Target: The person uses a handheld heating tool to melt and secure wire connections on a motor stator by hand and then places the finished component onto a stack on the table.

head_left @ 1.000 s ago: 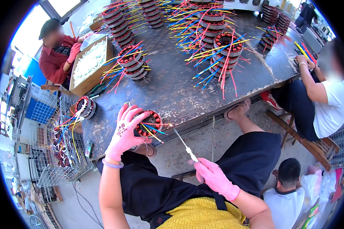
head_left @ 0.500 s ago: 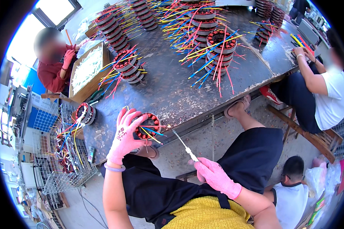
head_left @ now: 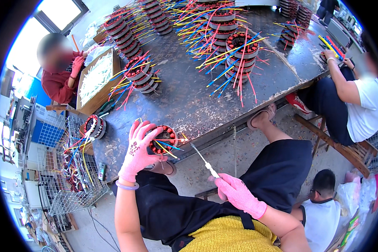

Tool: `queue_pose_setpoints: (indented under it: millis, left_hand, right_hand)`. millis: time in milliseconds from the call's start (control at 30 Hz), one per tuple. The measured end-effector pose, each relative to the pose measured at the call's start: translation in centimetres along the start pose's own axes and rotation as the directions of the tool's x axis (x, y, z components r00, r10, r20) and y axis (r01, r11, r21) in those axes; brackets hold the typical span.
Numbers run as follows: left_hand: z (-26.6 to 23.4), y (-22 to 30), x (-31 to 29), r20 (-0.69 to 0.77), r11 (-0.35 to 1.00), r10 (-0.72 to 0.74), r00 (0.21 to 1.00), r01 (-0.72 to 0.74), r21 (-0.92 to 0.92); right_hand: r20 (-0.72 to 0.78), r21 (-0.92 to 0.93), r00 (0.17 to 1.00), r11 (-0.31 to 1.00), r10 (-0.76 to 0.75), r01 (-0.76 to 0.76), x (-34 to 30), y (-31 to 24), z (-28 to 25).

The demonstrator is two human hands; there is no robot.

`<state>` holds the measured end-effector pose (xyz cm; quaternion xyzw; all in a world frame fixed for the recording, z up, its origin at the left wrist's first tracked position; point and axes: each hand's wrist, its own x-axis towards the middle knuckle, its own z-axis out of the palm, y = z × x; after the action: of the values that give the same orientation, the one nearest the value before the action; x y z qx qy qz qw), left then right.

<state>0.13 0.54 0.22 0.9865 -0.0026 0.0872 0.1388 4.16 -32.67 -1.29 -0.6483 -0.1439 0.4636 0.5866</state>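
Observation:
My left hand point(head_left: 137, 151), in a pink glove, is closed round the side of a motor stator point(head_left: 163, 140) at the table's front edge. Red, yellow and blue wires stick out of the stator to the right. In my pink-gloved right hand point(head_left: 241, 194) is a slim metal rod with a white handle point(head_left: 211, 169). Its thin tip points up and left, close to the ends of those wires. A small orange-yellow glow point(head_left: 184, 136) shows at the end of a red wire, slightly apart from the rod's tip.
Stacks of wired stators point(head_left: 242, 56) stand on the dark table point(head_left: 176, 88). Another stator point(head_left: 95, 127) sits left of my hand. A cardboard box point(head_left: 98, 80) holds white pieces, beside a wire cage point(head_left: 73, 201). Co-workers sit left and right; another person is low at right.
My hands, the stator and the rod hold almost the same place. The glow at the wire's end has changed shape slightly. The right-hand co-worker's hands have moved apart.

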Motion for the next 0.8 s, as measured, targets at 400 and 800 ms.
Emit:
queue_pose_setpoints:
  millis: [400,800]
  left_hand:
    - [0.14,-0.17,-0.06,0.0,1.0,0.003,1.0,-0.003,-0.02]
    - [0.17,-0.12,-0.08,-0.002,1.0,-0.004,1.0,0.004,-0.019]
  right_hand:
    - [0.003,-0.024,0.999,0.999,-0.043,0.043,0.1,0.48,0.08]
    - [-0.005,0.041,1.0,0.999,0.019,-0.019,0.21,0.44,0.11]
